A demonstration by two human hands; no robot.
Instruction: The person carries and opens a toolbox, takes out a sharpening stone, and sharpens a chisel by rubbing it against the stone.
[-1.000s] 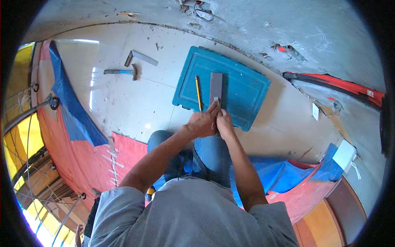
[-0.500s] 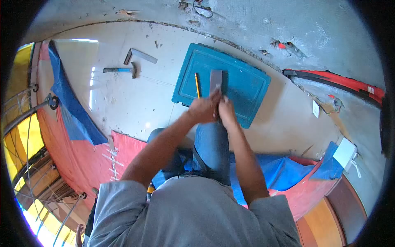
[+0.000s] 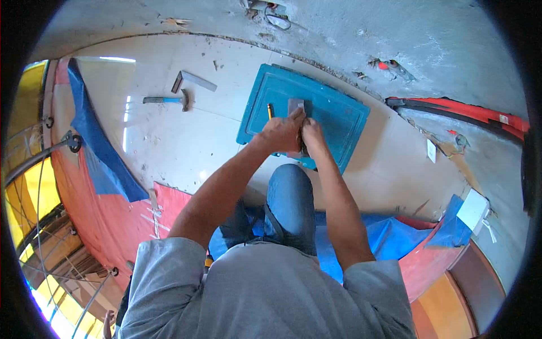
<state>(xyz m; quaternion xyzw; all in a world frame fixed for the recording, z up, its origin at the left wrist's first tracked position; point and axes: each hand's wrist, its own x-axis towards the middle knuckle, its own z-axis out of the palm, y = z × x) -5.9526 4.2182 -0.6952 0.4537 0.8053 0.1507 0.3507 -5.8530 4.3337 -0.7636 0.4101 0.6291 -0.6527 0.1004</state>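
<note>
A flat grey-brown block [image 3: 295,104] lies lengthwise on a teal plastic case [image 3: 339,113]. Over the block, my left hand [image 3: 283,133] has its fingers closed on a small tool whose shape is mostly hidden. My right hand [image 3: 311,133] is closed beside it, touching the same tool at the block's right edge. Just left of the block, a yellow pencil [image 3: 270,111] rests on the case, partly covered by my left hand.
A blue-handled hammer [image 3: 166,100] and a try square [image 3: 197,81] lie on the pale floor at the left. Blue sheeting [image 3: 101,135] and red sheeting [image 3: 107,220] spread at the left. A rough wall [image 3: 361,34] runs along the top. At bottom left, part of another person's hand shows.
Both hands have moved forward along the block, toward its far end. My left hand now covers the pencil's lower part.
</note>
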